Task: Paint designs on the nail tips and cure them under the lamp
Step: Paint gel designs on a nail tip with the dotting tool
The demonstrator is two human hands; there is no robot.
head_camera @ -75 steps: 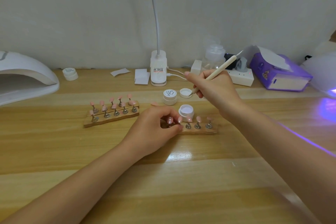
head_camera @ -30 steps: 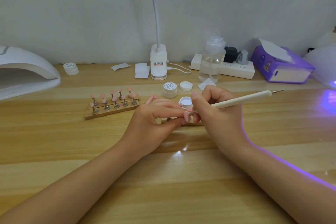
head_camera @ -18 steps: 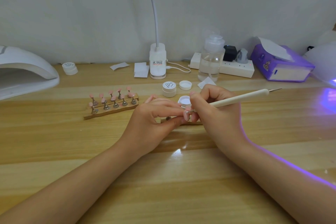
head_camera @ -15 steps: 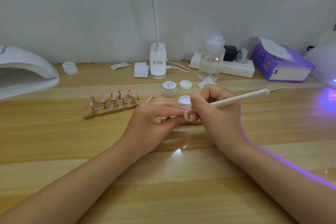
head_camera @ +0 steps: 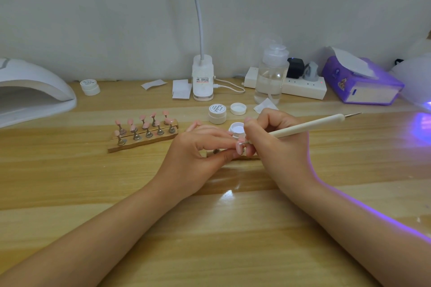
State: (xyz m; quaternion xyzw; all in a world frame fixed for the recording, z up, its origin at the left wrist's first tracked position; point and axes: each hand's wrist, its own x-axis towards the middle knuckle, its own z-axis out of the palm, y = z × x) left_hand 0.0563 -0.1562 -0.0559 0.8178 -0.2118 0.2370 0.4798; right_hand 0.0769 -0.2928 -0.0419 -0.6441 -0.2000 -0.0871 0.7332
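My left hand (head_camera: 198, 149) pinches a pink nail tip (head_camera: 239, 147) on the near wooden holder strip (head_camera: 250, 157), which my hands mostly hide. My right hand (head_camera: 277, 144) grips a cream dotting pen (head_camera: 310, 126) like a pencil, its lower end at that nail tip and its metal point up to the right. An open jar of white gel (head_camera: 236, 128) stands just behind my fingers. A second wooden holder (head_camera: 144, 140) with several pink nail tips lies to the left. A white curing lamp (head_camera: 32, 91) sits at the far left.
Behind the hands stand a closed gel jar (head_camera: 217, 113), a loose lid (head_camera: 238, 109), a clear pump bottle (head_camera: 270, 77), a desk lamp base (head_camera: 202, 81), a power strip (head_camera: 300, 87) and a purple tissue box (head_camera: 361, 81). A lit violet lamp (head_camera: 417, 81) glows at the right edge.
My right hand came down from above the jars with the pen and now works at the nail tip beside my left hand. Over the last second both hands stay nearly still.
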